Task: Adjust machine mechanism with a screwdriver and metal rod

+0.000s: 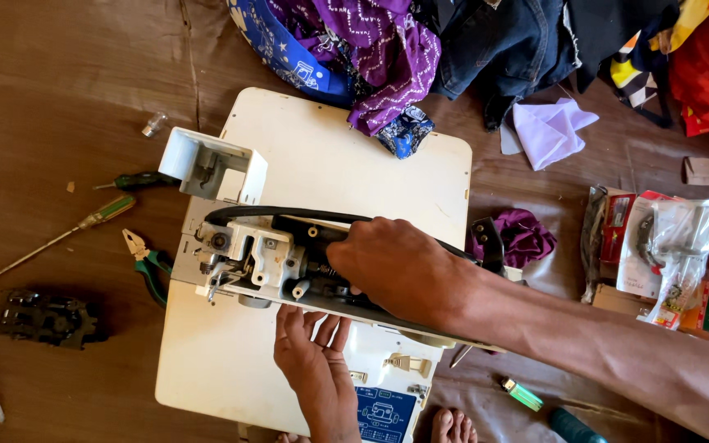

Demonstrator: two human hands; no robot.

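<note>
Your right hand point(400, 267) reaches in from the right and lies over the top of the opened sewing machine point(264, 254), its fingers curled down around the dark inner parts just below the black handle point(289, 215). How tightly they close there you cannot tell, because the back of the hand hides the fingertips. Your left hand point(313, 361) comes up from the lower edge with its fingers spread and flat, the tips pressed against the machine's near side under the exposed metal mechanism; it grasps nothing.

The machine lies on its cream-coloured base point(338, 156), which rests on the brown floor point(51, 82). Its end cover point(211, 164) stands swung open at the upper left, showing the white and silver workings.

To the left of the base lie green-handled pliers point(148, 264), a green-and-yellow screwdriver point(67, 234), a dark green screwdriver point(137, 180) and a black part point(43, 318), all apart from your hands. A heap of clothes point(387, 49) touches the far edge of the base. A green lighter point(522, 395) lies near your right forearm, and plastic packets point(670, 250) sit well off to the right.
</note>
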